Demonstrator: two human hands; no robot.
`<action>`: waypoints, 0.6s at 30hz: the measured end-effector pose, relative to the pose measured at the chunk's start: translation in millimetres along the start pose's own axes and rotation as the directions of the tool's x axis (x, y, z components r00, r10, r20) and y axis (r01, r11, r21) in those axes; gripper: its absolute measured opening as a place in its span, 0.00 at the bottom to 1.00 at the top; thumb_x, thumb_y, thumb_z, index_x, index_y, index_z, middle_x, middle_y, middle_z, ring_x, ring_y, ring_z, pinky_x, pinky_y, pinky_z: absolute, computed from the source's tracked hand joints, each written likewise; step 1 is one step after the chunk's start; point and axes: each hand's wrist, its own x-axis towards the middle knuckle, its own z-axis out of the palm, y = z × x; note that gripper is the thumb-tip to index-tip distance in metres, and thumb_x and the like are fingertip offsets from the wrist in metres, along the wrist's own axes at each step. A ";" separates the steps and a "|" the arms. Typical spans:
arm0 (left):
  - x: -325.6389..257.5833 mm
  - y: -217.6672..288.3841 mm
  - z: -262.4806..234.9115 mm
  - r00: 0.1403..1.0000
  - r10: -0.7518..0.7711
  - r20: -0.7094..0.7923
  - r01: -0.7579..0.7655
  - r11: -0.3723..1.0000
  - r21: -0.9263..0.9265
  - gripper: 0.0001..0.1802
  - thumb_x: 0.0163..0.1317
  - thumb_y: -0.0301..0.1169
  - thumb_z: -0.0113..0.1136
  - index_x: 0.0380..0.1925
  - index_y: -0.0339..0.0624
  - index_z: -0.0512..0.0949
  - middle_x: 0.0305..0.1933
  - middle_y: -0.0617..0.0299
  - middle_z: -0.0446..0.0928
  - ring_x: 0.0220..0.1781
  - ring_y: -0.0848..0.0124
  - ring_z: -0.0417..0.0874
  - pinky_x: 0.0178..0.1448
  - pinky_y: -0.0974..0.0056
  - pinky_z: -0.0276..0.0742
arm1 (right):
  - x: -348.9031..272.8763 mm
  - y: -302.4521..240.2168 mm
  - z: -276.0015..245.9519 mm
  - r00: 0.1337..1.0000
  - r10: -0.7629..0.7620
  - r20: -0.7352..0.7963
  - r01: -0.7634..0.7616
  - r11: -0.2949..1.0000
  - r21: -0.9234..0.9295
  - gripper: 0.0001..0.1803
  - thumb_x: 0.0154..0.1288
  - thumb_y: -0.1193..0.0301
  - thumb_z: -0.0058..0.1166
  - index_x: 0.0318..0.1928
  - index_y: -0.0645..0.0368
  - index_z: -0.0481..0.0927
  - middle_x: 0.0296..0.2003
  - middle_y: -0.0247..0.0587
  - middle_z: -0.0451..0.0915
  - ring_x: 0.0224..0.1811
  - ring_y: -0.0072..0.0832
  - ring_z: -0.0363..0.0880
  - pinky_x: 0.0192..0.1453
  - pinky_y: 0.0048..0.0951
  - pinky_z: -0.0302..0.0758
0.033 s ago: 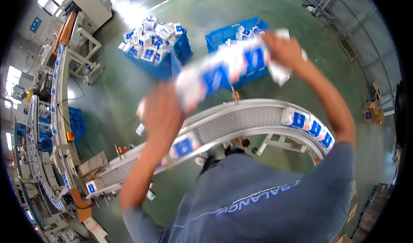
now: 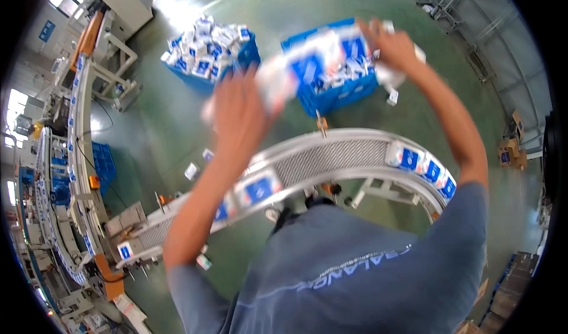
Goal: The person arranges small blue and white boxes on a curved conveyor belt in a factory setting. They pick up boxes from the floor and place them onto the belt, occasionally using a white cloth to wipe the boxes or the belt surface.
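Observation:
Between my two hands is a row of soft white packs [image 2: 313,65] with blue labels, smeared by motion. My left hand [image 2: 239,109] is closed over its left end, and my right hand [image 2: 395,49] grips the other end, higher and farther away. The row is in the air beyond the conveyor, partly covering a blue plastic crate [image 2: 340,100] with small white-and-blue packs in it. Below my left forearm, one more labelled pack [image 2: 258,190] lies on the curved conveyor [image 2: 334,159]. Several packs stand in line [image 2: 432,169] on its right bend.
A second blue crate [image 2: 249,53], heaped with packs, stands on the floor at the far left. Loose packs lie on the floor, one beside the conveyor [image 2: 191,171]. Machine lines [image 2: 77,139] run along the left side. Cardboard boxes [image 2: 512,152] are at the right.
Both hands have shifted up and away with the row, the left one most. More of the right crate and its packs now shows below the row. The fingers of my right hand look less tightly curled.

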 end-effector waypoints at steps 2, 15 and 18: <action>43.1 33.7 37.2 0.990 0.138 0.034 -0.142 0.980 0.137 0.44 0.56 0.51 0.78 0.68 0.38 0.74 0.69 0.45 0.76 0.76 0.44 0.70 0.79 0.45 0.65 | 20.3 16.2 11.2 0.983 0.104 0.153 -0.097 0.994 -0.053 0.54 0.57 0.60 0.73 0.82 0.39 0.59 0.70 0.55 0.76 0.51 0.50 0.89 0.54 0.50 0.85; -230.0 35.4 -15.8 0.563 -0.547 0.619 0.826 0.394 -0.404 0.17 0.71 0.39 0.70 0.52 0.39 0.84 0.50 0.50 0.87 0.55 0.56 0.89 0.59 0.54 0.82 | -191.8 -219.7 28.4 0.859 -0.117 0.498 -0.466 0.220 0.857 0.13 0.63 0.83 0.62 0.47 0.58 0.90 0.41 0.28 0.89 0.28 0.12 0.70 0.32 0.22 0.69; -289.8 92.6 -44.2 0.308 -0.581 0.753 0.933 0.032 -0.357 0.16 0.73 0.37 0.68 0.53 0.38 0.84 0.47 0.56 0.87 0.48 0.67 0.87 0.56 0.60 0.82 | -200.5 -318.9 33.8 0.814 -0.346 0.466 -0.543 -0.167 0.823 0.18 0.65 0.87 0.54 0.52 0.61 0.88 0.41 0.33 0.89 0.31 0.14 0.76 0.37 0.22 0.75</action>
